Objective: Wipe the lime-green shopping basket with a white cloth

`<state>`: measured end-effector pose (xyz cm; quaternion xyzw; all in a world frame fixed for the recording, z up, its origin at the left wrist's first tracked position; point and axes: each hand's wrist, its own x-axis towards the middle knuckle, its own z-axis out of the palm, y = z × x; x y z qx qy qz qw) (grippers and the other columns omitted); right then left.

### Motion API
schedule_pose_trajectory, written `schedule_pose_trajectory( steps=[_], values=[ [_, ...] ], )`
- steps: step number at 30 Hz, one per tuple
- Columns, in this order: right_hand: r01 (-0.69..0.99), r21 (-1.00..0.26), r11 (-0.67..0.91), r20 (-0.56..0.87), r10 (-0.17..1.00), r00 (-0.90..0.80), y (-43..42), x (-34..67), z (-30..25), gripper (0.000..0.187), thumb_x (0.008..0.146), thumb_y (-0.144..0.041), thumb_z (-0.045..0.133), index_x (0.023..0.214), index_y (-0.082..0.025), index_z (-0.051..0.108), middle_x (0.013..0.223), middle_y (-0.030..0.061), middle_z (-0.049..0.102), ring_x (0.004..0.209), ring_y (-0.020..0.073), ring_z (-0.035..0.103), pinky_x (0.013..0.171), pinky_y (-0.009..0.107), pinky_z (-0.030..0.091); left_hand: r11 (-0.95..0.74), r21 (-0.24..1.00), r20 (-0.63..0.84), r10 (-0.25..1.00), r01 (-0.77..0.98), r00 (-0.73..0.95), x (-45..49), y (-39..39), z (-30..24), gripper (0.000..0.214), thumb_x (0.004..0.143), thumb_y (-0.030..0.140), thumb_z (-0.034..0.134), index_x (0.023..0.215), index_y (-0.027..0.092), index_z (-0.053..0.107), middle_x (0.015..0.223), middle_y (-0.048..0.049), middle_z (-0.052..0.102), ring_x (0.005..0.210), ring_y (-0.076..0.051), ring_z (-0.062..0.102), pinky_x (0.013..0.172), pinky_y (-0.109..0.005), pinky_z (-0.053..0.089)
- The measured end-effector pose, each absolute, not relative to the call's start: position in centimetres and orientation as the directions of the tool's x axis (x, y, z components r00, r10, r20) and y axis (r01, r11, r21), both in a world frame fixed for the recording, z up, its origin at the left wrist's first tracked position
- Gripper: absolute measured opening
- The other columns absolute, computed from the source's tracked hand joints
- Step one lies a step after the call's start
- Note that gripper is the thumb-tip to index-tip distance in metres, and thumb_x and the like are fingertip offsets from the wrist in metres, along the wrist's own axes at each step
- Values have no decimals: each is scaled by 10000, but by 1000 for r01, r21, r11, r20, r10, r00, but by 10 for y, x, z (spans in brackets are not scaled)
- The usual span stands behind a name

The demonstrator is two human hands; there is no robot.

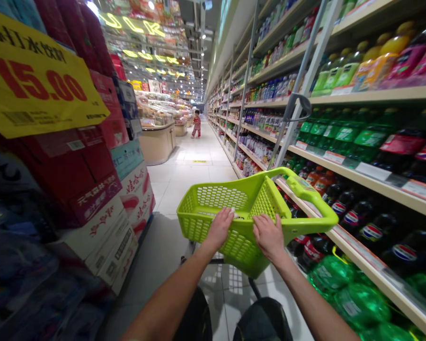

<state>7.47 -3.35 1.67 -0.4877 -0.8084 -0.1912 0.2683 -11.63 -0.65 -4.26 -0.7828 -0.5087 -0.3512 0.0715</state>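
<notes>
A bright green plastic shopping cart point(199, 216) stands sideways in front of me, its handle to the right. My left hand point(220, 226) is closed over the near rim of its basket, around the middle. Something small and white shows at the fingertips of that hand; I cannot make out what it is. My right hand point(269, 236) grips the same rim farther right, close to the perforated inner flap point(270, 199). The visible part of the basket floor is bare green plastic, while the near wall hides the rest.
Shelves of soda bottles point(372, 135) line the right side, with green bottle packs point(355, 293) low down. Stacked drink cartons point(102, 232) and a yellow price sign point(39, 76) crowd the left. Farther along the tiled aisle point(195, 173), a person in red point(196, 125) stands beside display counters point(158, 142).
</notes>
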Motion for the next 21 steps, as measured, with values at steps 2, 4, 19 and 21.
schedule_pose_trajectory(
  steps=[2, 4, 19, 21],
  values=[
    [881, 64, 469, 623, 671, -402, -33, 79, 13, 294, 832, -206, 393, 1053, -202, 587, 1066, 42, 631, 1047, 214, 501, 1011, 436, 135, -433, 268, 595, 777, 861, 206, -144, -5, -41, 366, 797, 88, 383, 1135, 158, 507, 1252, -100, 492, 1213, -195, 373, 1002, -404, 332],
    [868, 79, 491, 627, 653, -426, -30, 86, 10, 307, 831, -205, 393, 1070, -204, 584, 1079, 42, 626, 1063, 209, 495, 1014, 425, 137, -297, 336, 581, 812, 894, 51, -184, -5, -41, 341, 790, 98, 386, 1090, 159, 537, 1226, -91, 513, 1181, -194, 408, 996, -398, 338],
    [939, 57, 339, 598, 741, -305, 14, 94, 7, 362, 830, -245, 378, 1132, -143, 549, 1223, 102, 526, 1221, 266, 353, 1012, 515, 138, -212, 350, 585, 811, 913, -36, -208, -29, -54, 394, 767, 85, 357, 1107, 174, 535, 1076, -63, 603, 998, -175, 530, 893, -364, 436],
    [943, 31, 331, 592, 754, -284, 9, 79, -2, 384, 816, -235, 378, 1155, -148, 535, 1305, 105, 436, 1257, 273, 296, 1013, 517, 148, -215, 341, 602, 798, 915, -36, -201, -34, -58, 409, 762, 79, 351, 1108, 194, 535, 1069, -51, 608, 995, -174, 536, 892, -367, 438]
  ],
)
